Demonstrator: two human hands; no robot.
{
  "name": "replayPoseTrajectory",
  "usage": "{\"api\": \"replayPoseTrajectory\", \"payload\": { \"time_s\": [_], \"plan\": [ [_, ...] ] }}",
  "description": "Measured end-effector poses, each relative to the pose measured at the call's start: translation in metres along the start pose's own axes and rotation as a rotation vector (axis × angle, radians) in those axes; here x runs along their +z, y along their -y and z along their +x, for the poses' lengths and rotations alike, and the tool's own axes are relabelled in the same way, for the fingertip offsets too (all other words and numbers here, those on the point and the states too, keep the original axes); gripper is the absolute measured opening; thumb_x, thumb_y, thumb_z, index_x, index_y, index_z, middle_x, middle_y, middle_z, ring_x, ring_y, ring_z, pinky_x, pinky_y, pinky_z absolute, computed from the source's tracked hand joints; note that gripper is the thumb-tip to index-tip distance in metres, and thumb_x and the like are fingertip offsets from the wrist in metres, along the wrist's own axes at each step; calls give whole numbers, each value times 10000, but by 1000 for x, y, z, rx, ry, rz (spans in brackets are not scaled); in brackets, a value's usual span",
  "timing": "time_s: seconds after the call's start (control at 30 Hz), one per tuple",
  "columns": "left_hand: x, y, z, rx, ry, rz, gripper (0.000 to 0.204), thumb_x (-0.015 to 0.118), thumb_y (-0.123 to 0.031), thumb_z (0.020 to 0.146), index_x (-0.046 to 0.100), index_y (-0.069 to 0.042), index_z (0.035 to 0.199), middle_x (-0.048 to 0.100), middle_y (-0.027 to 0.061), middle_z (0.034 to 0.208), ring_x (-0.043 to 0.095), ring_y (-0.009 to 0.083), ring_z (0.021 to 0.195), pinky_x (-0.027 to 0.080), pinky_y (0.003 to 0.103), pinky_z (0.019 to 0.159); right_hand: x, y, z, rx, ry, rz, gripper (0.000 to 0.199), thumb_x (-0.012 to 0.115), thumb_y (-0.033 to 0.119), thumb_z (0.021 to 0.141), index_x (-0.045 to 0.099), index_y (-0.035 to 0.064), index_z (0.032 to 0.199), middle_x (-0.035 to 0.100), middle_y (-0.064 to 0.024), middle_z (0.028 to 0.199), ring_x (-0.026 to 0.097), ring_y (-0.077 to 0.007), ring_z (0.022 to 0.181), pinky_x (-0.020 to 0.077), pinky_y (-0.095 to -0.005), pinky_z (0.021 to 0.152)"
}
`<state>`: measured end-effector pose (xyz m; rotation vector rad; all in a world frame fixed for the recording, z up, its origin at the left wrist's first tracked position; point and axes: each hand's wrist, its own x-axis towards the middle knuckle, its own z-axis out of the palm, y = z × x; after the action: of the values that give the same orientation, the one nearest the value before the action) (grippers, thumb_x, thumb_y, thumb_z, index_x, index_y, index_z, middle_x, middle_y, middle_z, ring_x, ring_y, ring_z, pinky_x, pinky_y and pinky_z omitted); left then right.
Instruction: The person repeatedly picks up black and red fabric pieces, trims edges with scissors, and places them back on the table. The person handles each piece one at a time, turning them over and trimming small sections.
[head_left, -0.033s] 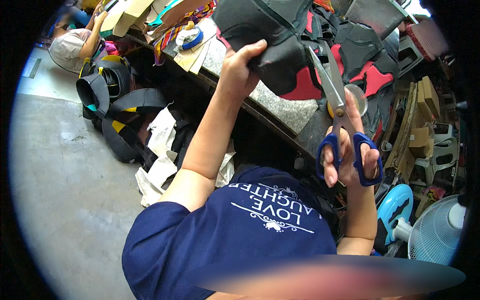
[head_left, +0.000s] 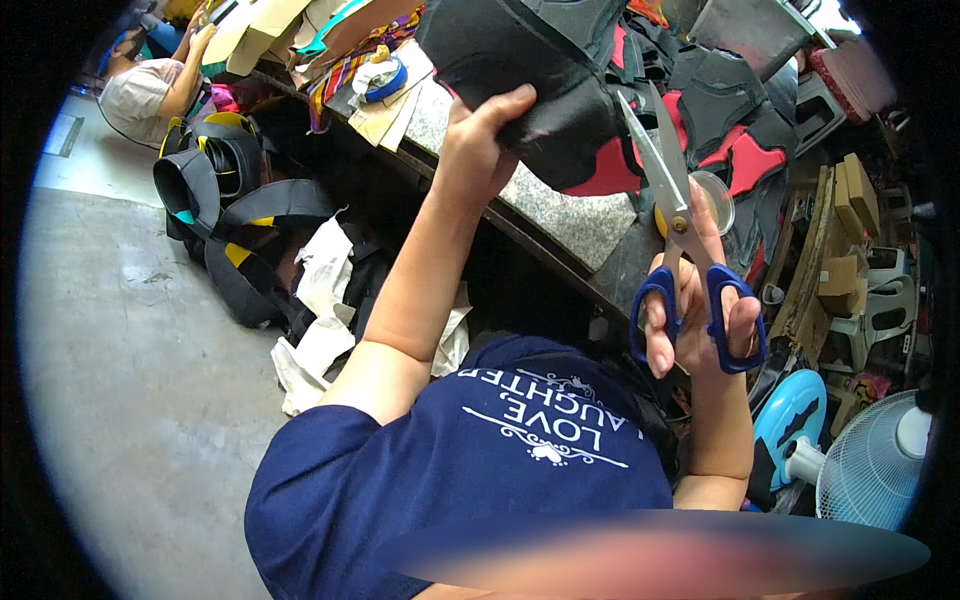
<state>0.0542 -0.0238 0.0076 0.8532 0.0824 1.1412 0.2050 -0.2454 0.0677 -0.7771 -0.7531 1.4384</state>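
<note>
My left hand [head_left: 485, 135] grips a black, leather-like sewn piece with red patches [head_left: 565, 125], thumb on top and fingers hidden beneath it. The piece is held up over the near edge of the workbench. In my right hand [head_left: 700, 310] is a pair of scissors [head_left: 679, 215] with dark blue handles, fingers through the loops. The blades point up and away, slightly parted. Their tips are close to the right edge of the black piece; whether they touch it I cannot tell.
More black and red pieces [head_left: 755, 160] lie on the workbench [head_left: 575, 220], beside a clear round container [head_left: 715, 200]. A blue tape roll [head_left: 385, 80] sits farther left. Black straps [head_left: 270, 205] and white cloth [head_left: 318, 265] hang left. A fan [head_left: 870, 460] stands right; another person [head_left: 150, 95] sits far left.
The black piece has tilted slightly in my left hand, and its lower red patch shows a little less. The scissors have barely moved.
</note>
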Motion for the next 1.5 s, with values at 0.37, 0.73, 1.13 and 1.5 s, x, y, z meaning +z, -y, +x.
{"api": "replayPoseTrajectory", "payload": {
  "time_s": [0.37,0.73,1.13,1.5],
  "plan": [
    [10,-3,-18,133,12,203,270,653,49,860,659,-47,1112,674,69,1093,635,185,1018,488,347,959,6,-12,4,-46,-24,406,861,518,592,914,90,192,1545,549,-157,782,535,-148,427,453,-225,360],
    [2,-28,-11,-175,-101,19,376,600,-61,889,518,55,1237,656,201,1086,686,314,962,577,456,849,-49,32,-40,-378,-624,-772,804,746,198,844,282,101,1493,550,-29,677,523,-70,496,418,-193,435],
    [46,-15,-14,-235,29,102,265,661,-9,850,595,41,1103,667,127,1027,678,202,892,571,321,800,-102,15,-40,39,-835,-1681,468,712,187,836,601,120,1286,626,-125,707,629,-225,619,497,-356,626],
    [65,-14,-21,-246,32,176,336,703,4,810,577,48,1118,671,154,1016,689,216,855,584,327,774,-7,2,42,-234,-172,-297,1009,155,787,894,398,-33,1429,481,-168,1410,467,-227,1279,335,-369,1060]
  ]
}}
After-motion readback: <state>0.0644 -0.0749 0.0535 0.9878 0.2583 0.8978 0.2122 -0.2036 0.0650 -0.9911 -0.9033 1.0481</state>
